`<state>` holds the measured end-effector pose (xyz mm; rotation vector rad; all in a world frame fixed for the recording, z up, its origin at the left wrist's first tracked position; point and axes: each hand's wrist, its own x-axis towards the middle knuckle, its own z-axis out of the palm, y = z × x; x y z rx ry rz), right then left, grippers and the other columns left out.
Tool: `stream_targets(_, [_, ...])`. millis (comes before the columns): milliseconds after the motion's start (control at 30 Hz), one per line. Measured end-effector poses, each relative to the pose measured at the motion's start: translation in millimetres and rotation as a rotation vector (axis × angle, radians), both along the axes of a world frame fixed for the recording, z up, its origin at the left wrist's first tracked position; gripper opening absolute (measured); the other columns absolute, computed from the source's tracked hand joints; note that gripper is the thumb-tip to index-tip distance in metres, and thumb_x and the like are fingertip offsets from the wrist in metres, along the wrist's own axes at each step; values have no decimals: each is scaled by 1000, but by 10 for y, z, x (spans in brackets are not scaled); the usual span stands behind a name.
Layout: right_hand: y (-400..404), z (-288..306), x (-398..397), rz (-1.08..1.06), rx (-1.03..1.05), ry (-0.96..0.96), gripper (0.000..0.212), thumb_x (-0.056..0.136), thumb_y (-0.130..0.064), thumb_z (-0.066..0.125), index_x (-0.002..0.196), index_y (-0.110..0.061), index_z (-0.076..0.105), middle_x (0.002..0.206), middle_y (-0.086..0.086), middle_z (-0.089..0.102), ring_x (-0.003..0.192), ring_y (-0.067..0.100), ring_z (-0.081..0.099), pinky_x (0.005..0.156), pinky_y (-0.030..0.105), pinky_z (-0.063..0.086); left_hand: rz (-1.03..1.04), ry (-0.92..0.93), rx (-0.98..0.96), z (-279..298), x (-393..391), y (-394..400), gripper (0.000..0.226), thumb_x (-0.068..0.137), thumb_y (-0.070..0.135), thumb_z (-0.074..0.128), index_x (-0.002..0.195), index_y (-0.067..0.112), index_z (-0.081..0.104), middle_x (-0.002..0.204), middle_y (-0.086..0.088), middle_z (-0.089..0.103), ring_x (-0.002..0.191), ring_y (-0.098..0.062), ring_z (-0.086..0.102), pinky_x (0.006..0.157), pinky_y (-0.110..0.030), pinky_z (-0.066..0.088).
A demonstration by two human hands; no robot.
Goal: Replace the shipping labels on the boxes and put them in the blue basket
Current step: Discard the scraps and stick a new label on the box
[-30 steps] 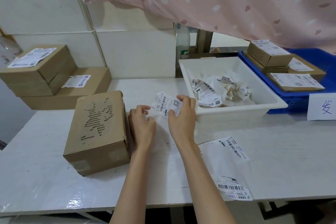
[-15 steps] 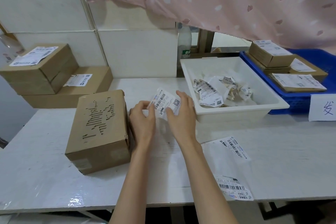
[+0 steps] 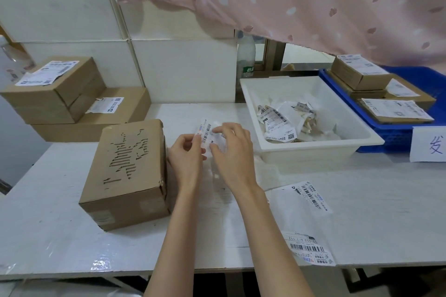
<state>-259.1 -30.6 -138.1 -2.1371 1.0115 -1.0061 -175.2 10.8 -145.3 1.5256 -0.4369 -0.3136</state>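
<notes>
White tiles and a pink patterned curtain (image 3: 313, 2) back a white table (image 3: 362, 200) that fills the lower half of the frame. At centre, both hands meet over a small removed label (image 3: 206, 131): the left hand (image 3: 187, 159) pinches its lower left edge between thumb and fingertips, and the right hand (image 3: 233, 152) has its curled fingers on the label's right side, though motion blur hides exactly how they grip. Just left of the hands lies a bare box (image 3: 128, 171) on the table, its top scarred with torn strips where paper has come away. At far left, two labelled boxes (image 3: 60, 101) are stacked against the wall. Right of centre sits a white tray (image 3: 311, 149) holding crumpled label scraps (image 3: 282, 120). Beyond it, at the right edge, the blue basket (image 3: 395, 137) holds finished boxes (image 3: 362, 75) with fresh labels on top. A white paper sign (image 3: 429, 143) with a handwritten character hangs at the basket's front. Two new label sheets (image 3: 306, 222) lie on the table at lower right, near the right forearm. A plastic bottle (image 3: 246, 58) stands behind the tray.
</notes>
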Motion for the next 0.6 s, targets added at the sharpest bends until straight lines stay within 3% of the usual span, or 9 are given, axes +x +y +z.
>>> stream_targets(67, [25, -1, 21, -8, 48, -37, 19, 90, -20, 63, 109, -17, 65, 115, -5, 60, 110, 16, 54, 97, 35, 42, -106, 54, -12, 31, -25, 15, 8, 93, 9, 62, 86, 7, 66, 68, -3, 62, 57, -12, 57, 53, -23, 47])
stream_targets(167, [39, -5, 28, -15, 108, -113, 9, 92, -21, 60, 99, -16, 64, 100, -6, 63, 96, 16, 60, 87, 40, 48, -181, 127, -47, 74, -49, 33, 10, 94, 16, 64, 91, 7, 61, 69, -2, 65, 55, -11, 60, 55, -26, 49])
stream_targets(333, [22, 6, -6, -16, 158, -162, 12, 92, -14, 60, 103, -16, 64, 102, -5, 65, 99, 13, 61, 86, 32, 49, -303, 202, -126, 151, -94, 88, 24, 102, 15, 49, 79, 10, 53, 62, 8, 65, 61, -11, 66, 53, -22, 52])
stream_targets(600, [2, 21, -33, 22, 235, -282, 16, 94, -4, 52, 101, -13, 62, 101, -3, 65, 98, 12, 61, 83, 20, 47, -401, 310, -191, 179, -115, 103, 18, 98, 6, 50, 83, 8, 59, 81, -9, 70, 74, -23, 70, 61, -25, 55])
